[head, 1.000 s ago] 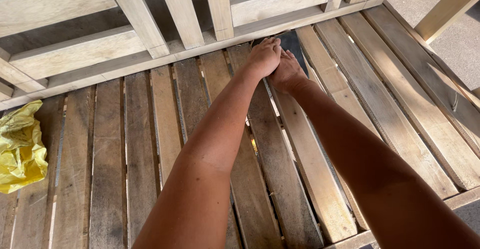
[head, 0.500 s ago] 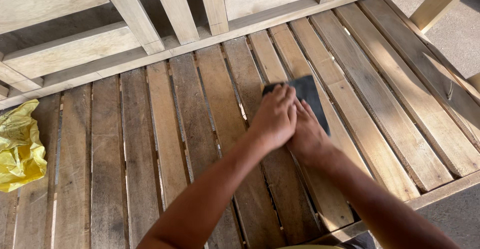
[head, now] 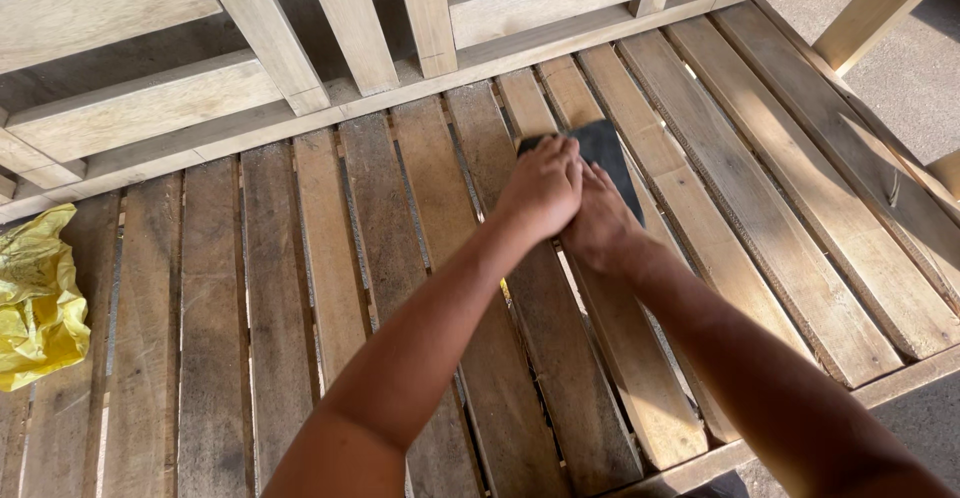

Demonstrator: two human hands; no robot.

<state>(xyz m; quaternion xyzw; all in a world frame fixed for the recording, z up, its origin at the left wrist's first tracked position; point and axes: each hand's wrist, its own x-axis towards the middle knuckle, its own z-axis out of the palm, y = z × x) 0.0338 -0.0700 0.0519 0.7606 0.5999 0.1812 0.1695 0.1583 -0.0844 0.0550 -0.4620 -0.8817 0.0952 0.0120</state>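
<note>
Both hands have drawn back along the slats from the far rail toward the middle of the wooden slatted seat (head: 300, 258), bringing the dark sanding sheet (head: 605, 153) with them. From the left, a crumpled yellow plastic bag (head: 38, 303) lies on the boards well apart from the work, the upright back slats (head: 345, 23) stand behind, then the left hand (head: 542, 190) lies palm-down, fingers curled, overlapping the right hand (head: 600, 226), both pressing the sheet flat on a slat. The hands hide most of the sheet; a pale wooden leg (head: 880, 8) stands at far right.
</note>
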